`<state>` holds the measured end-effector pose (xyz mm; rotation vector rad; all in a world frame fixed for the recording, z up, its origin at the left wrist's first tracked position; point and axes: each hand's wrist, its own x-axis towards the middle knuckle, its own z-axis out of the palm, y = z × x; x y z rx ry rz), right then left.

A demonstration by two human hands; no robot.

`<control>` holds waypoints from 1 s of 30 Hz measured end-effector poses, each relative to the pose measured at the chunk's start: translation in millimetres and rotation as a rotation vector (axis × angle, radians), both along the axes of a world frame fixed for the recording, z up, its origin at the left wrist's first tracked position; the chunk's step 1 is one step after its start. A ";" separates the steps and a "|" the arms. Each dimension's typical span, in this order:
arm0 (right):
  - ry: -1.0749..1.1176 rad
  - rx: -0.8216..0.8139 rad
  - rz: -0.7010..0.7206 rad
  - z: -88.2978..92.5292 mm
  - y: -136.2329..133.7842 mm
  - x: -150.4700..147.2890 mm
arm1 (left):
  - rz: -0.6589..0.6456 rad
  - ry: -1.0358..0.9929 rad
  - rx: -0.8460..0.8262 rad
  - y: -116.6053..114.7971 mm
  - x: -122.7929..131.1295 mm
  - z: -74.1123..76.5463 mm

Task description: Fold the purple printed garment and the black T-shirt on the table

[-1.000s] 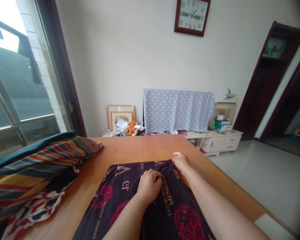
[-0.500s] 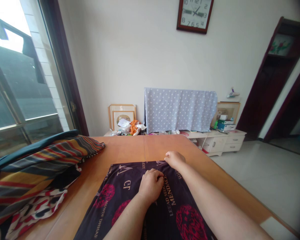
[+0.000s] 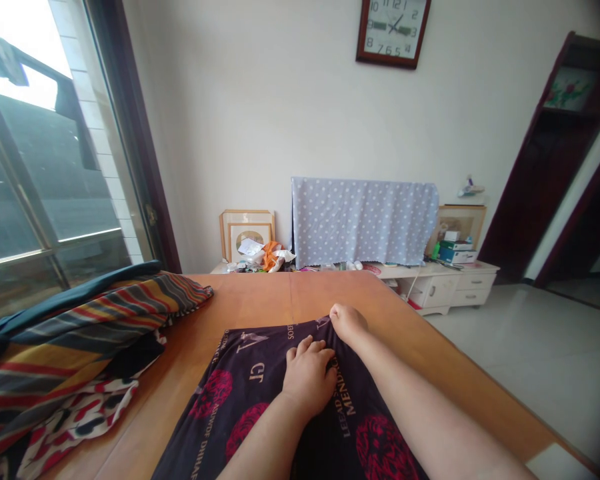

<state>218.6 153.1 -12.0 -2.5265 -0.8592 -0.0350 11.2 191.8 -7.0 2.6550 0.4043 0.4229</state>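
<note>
A dark purple-black cloth [image 3: 260,380] with gold lettering and round crimson prints lies spread on the wooden table in front of me; what garment it is I cannot tell. My left hand [image 3: 310,373] rests on its middle, palm down with the fingers spread. At the cloth's far right corner, my right hand [image 3: 349,324] is closed on the edge and draws it up a little, with creases running from the grip.
A heap of striped clothing [image 3: 105,327] covers the left of the wooden table [image 3: 250,297]. Beyond it stands a low white cabinet [image 3: 440,292], with framed pictures and a polka-dot cover [image 3: 360,223]. A clock [image 3: 394,30] hangs on the wall.
My left hand has spread its fingers and shifted slightly right on the cloth. My right hand has closed tighter at the far corner, and the cloth there is pulled up.
</note>
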 end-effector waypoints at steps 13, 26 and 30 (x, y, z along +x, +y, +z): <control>-0.006 -0.053 0.056 11.0 -28.3 -8.5 | 0.029 0.035 -0.031 -1.1 0.7 -2.1; 0.119 -0.232 0.083 5.6 -30.3 -38.9 | 0.137 0.077 -0.015 4.6 2.9 -10.0; 0.096 -0.155 0.095 14.5 -21.5 -53.0 | 0.135 0.072 -0.017 5.4 3.3 -10.4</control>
